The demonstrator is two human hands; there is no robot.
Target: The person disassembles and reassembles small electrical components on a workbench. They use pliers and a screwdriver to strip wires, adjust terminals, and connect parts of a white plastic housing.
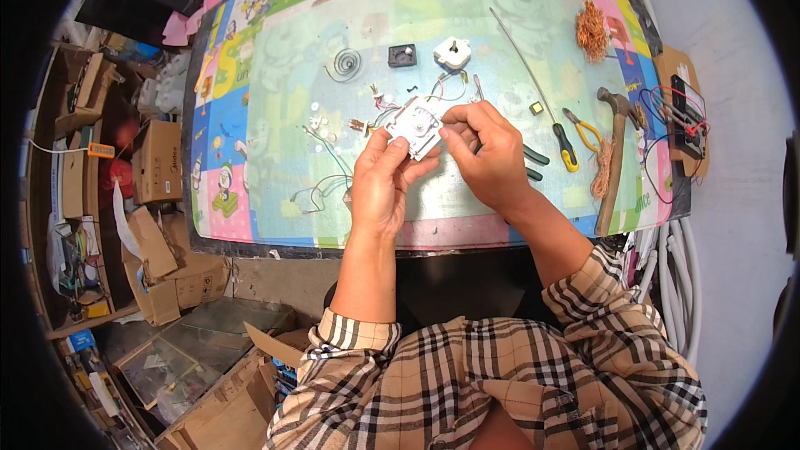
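My left hand (381, 179) grips a small white plastic mechanism (414, 127) with a round centre, thumb on its face. The fingers of my right hand (487, 154) are curled and pinched at the right edge of this part; anything smaller between the fingertips is hidden. Thin coloured wires (451, 92) lie just beyond the mechanism. Farther back on the table are a white plastic housing (452, 53), a small black square frame (402, 56) and a coiled metal spring (345, 65). Small white pieces (320, 122) and green wires (318, 187) lie left of my left hand.
To the right lie a long screwdriver (566, 150), yellow-handled pliers (588, 129), a hammer (615, 158), dark green tool handles (533, 163) and copper wire bundles (592, 30). A meter with leads (688, 117) stands at the right edge. Cardboard boxes (158, 162) and shelves fill the left.
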